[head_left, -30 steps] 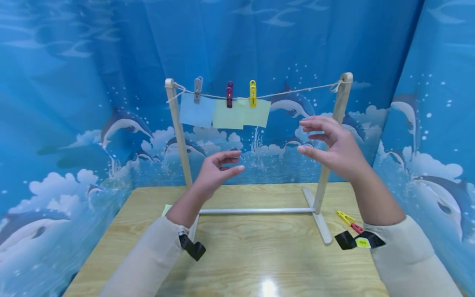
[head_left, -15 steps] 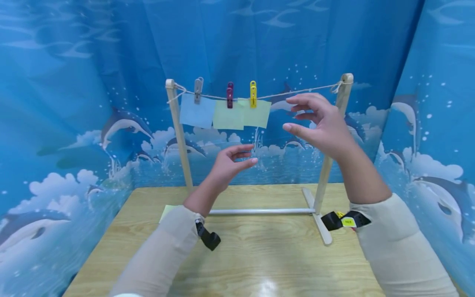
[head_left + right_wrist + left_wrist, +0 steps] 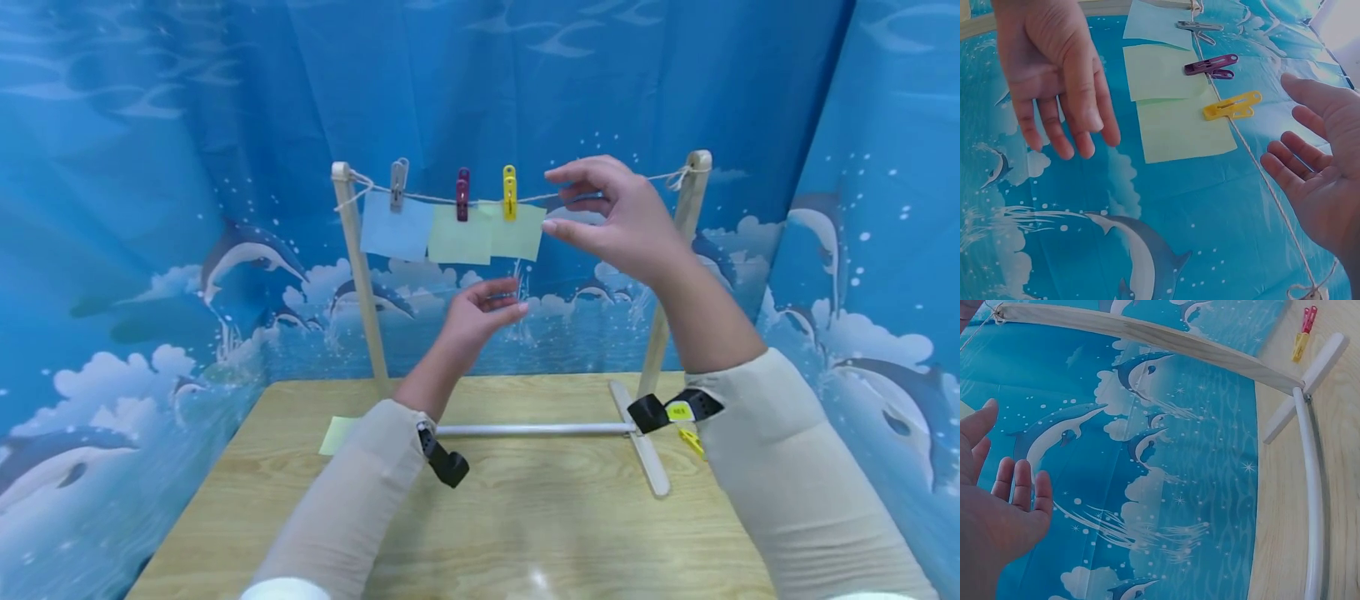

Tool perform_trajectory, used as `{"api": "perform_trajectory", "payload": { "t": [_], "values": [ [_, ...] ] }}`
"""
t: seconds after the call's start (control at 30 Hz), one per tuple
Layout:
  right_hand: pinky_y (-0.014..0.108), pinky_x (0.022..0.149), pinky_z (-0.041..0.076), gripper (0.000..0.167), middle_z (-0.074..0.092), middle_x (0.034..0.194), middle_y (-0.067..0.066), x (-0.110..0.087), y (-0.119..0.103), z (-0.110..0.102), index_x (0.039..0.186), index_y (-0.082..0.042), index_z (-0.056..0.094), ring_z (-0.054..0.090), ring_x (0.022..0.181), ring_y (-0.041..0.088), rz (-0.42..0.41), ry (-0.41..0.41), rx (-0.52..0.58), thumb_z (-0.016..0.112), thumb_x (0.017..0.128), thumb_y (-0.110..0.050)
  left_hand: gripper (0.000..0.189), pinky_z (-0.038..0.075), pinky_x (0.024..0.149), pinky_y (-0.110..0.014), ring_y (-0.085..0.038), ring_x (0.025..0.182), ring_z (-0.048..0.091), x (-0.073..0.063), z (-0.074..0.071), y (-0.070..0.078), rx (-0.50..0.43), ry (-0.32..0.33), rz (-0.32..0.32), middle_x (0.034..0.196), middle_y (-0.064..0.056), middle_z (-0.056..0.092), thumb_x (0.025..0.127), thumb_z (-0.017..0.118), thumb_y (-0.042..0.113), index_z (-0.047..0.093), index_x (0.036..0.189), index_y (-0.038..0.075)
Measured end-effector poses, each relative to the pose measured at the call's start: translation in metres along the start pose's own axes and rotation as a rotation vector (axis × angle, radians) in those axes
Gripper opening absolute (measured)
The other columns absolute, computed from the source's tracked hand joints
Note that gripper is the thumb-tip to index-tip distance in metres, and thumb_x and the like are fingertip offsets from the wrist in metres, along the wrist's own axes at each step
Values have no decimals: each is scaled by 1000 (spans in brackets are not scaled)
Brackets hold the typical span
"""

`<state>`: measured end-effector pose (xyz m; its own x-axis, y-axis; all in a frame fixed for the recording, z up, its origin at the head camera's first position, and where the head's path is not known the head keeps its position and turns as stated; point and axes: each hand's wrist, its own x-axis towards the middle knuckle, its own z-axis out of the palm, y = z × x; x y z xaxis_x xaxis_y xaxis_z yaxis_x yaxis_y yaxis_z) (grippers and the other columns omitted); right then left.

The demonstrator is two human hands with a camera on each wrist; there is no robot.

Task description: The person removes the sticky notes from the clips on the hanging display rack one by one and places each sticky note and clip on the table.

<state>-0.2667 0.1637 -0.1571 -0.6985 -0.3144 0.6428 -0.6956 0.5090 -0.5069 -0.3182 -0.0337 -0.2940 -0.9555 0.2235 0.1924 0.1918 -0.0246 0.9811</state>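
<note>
My right hand (image 3: 618, 221) is raised just right of the yellow clothespin (image 3: 510, 193), fingers and thumb apart, holding nothing. Lower down, my left hand (image 3: 480, 321) hovers below the hanging papers, its fingers loosely bent around nothing. On the string (image 3: 1275, 197), the yellow clothespin grips the right-hand pale green paper (image 3: 520, 237). A dark purple clothespin (image 3: 462, 196) holds the middle green paper (image 3: 456, 240), which overlaps its right neighbour. At the left, a grey clothespin (image 3: 398, 185) fastens a light blue paper (image 3: 395, 232).
Two wooden posts (image 3: 360, 275) carry the string, with a white bar (image 3: 532, 430) joining them low down. Another green paper (image 3: 337, 435) lies on the table (image 3: 525, 517) at left. Yellow and red clothespins (image 3: 1302, 337) lie beyond the right foot. A dolphin-print curtain (image 3: 600, 75) stands behind.
My right hand has moved up and left, from beside the right post to near the yellow clothespin. The left hand has risen and shifted right, below the papers.
</note>
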Motion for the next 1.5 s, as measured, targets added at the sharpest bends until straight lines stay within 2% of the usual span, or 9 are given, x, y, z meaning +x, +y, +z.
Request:
{"api": "perform_trajectory", "payload": {
  "t": [0.27, 0.37, 0.5, 0.7, 0.8, 1.0, 1.2, 1.37, 1.5],
  "values": [
    [32, 102, 46, 44, 53, 131, 4, 21, -11, 3, 130, -9, 60, 53, 117, 19, -10, -35, -50, 71, 91, -26, 53, 47, 101, -40, -14, 118, 57, 13, 1, 2, -44, 18, -7, 128, 5, 59, 81, 81, 22, 61, 130, 30],
    [33, 103, 45, 46, 52, 133, 5, 26, -14, 5, 132, -10, 59, 52, 119, 19, 9, -51, -87, 71, 91, -28, 56, 45, 103, -41, -13, 117, 58, 18, 1, 1, -75, 16, 3, 131, 3, 58, 82, 80, 21, 59, 134, 29],
    [34, 103, 45, 48, 50, 137, 7, 34, -18, 6, 135, -11, 57, 51, 121, 21, 49, -80, -141, 70, 91, -27, 54, 47, 100, -39, -16, 115, 60, 21, 5, 2, -165, 14, 28, 133, -2, 58, 86, 76, 20, 57, 136, 24],
    [35, 103, 45, 53, 48, 142, 6, 44, -19, 4, 140, -13, 53, 49, 124, 22, 110, -112, -212, 70, 91, -27, 42, 51, 95, -36, -21, 117, 58, 25, 15, 3, -325, 8, 93, 131, -11, 58, 89, 73, 20, 62, 129, 16],
    [37, 103, 45, 56, 48, 144, 7, 48, -17, 6, 142, -12, 51, 49, 126, 24, 140, -137, -198, 70, 92, -27, 35, 51, 96, -38, -23, 115, 58, 25, 21, 4, -416, 4, 126, 127, -13, 59, 90, 71, 16, 64, 125, 13],
    [37, 101, 47, 56, 52, 141, 9, 53, -16, 10, 143, -10, 49, 52, 124, 24, 168, -175, -169, 69, 93, -25, 28, 49, 98, -40, -22, 106, 61, 23, 27, 6, -536, -6, 166, 109, -6, 62, 94, 66, 9, 64, 121, 10],
    [34, 94, 52, 50, 62, 122, 11, 53, -15, 13, 138, -5, 54, 59, 109, 21, 178, -196, -139, 67, 94, -22, 18, 53, 93, -34, -17, 96, 66, 21, 32, 5, -625, 41, 144, 104, -7, 66, 94, 65, 14, 69, 111, 9],
    [34, 94, 52, 50, 60, 128, 11, 53, -13, 14, 139, -5, 53, 58, 111, 21, 171, -188, -145, 66, 94, -23, 9, 56, 83, -27, -15, 86, 68, 20, 35, 3, -704, 79, 145, 95, -8, 68, 94, 65, 15, 71, 98, 10],
    [33, 94, 51, 53, 59, 130, 10, 53, -11, 16, 141, -6, 51, 57, 112, 20, 184, -183, -136, 68, 93, -23, 11, 55, 85, -27, -16, 89, 69, 19, 36, 0, -758, 62, 144, 93, -7, 69, 94, 64, 16, 70, 100, 9]
  ]
}}
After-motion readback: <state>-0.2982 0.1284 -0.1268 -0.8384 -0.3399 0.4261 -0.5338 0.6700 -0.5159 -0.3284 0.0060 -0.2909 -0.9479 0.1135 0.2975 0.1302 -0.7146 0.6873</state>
